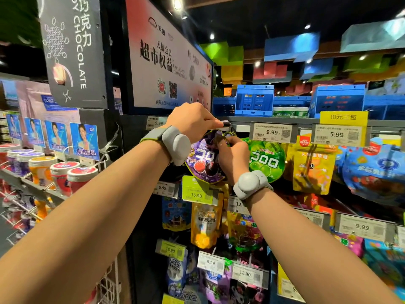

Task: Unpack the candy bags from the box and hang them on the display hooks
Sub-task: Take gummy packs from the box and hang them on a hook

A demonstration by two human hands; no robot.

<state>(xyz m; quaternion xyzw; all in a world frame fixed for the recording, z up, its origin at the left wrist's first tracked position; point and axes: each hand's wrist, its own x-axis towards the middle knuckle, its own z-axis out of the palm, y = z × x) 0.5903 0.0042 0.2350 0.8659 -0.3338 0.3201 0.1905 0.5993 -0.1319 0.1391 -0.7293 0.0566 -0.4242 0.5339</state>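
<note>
Both arms raised to the top row of a candy display. Left hand [192, 120] at about 12 o'clock of the purple grape gummy bag [205, 160], fingers curled, thumb and forefinger pinching the dark tip of the display hook [226, 123] under the shelf edge. Right hand [232, 157] at the bag's 3 o'clock, fingers curled round its upper right edge, pinching it close below the hook. Bag tilted, its top touching the hook area; whether its hole is on the hook, impossible to tell. Grey wrist devices strapped on both wrists. At 3 o'clock of the right hand, a green gummy bag [266, 160] hanging under a 9.99 price tag [271, 132]; further right, a yellow candy bag [312, 170] under a 5.99 tag [337, 134]. At 6 o'clock, more hanging bags and a green 15.90 tag [197, 191]. At 9 o'clock, round tubs [63, 175] on a slanted shelf.
</note>
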